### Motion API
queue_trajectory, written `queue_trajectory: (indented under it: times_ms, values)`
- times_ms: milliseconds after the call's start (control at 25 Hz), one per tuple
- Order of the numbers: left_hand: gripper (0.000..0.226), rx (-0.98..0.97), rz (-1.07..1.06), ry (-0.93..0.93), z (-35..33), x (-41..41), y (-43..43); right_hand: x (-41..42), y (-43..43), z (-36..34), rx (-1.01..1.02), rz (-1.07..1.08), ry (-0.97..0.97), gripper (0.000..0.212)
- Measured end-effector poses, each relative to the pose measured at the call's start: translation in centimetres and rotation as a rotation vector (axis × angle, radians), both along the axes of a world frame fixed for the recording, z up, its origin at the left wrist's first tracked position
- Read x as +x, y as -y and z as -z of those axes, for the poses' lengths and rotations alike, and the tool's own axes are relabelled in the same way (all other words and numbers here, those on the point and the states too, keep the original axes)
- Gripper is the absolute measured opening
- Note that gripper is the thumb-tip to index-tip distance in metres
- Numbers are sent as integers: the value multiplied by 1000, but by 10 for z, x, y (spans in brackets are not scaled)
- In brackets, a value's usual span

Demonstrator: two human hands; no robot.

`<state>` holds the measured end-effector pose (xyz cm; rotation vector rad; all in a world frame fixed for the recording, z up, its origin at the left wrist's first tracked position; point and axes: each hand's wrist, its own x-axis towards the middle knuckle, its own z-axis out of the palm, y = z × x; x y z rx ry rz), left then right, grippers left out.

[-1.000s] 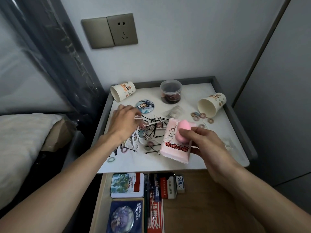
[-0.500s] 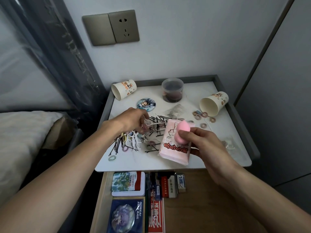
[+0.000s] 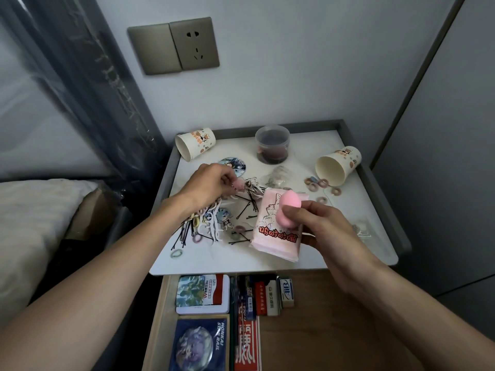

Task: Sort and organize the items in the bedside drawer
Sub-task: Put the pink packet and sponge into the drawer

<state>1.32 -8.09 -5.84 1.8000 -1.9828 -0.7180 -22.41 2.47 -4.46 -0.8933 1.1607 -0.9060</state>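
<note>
The right hand, at centre right of the frame, holds a pink tissue pack above the front edge of the white worktop. Its fingers curl behind the pack and the thumb presses a pink makeup sponge against the pack's face.

The left hand, just left of centre, hangs over a scatter of black bobby pins, its fingertips drawn together on a small pink trinket that is too small to identify.

Two paper cups lie on their sides, one at the worktop's back left and one at the right, with small hair ties beside the right cup. A clear plastic jar stands between the cups.

At the bottom of the frame the open drawer holds a tin, erasers and a badge box along its left half.
</note>
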Motion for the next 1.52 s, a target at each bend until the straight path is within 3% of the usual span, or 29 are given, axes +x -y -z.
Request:
queue_trajectory:
  times_ms: [240,440,720,920,1040,1160,1240,1400,1520]
  values:
    - [18,-160,-94,-282,-29,-2,-4,-1,-2,-3,-13,18,16,26]
    - [11,-177,-135,-678,-66,-15,-17,-1,-7,-9,-56,20,47,22]
    - [13,-213,-172,-796,-111,-35,-87,-8,-20,-7,-80,-43,73,34]
    - [8,27,-101,-751,-99,-42,-164,-33,-66,-8,-107,-326,-205,22]
    - [7,216,-40,-617,-66,-50,-202,-49,-109,10,1,-484,-436,20]
    - [11,362,53,-417,-33,-59,-222,-63,-129,51,207,-369,-533,17]
    - [13,425,93,-381,-18,-64,-226,-70,-119,76,259,-201,-585,19]
    - [17,450,105,-349,4,-67,-217,-66,-90,107,92,-54,-726,11]
    - [25,426,109,-286,19,-67,-207,-59,-78,131,18,-4,-862,21]
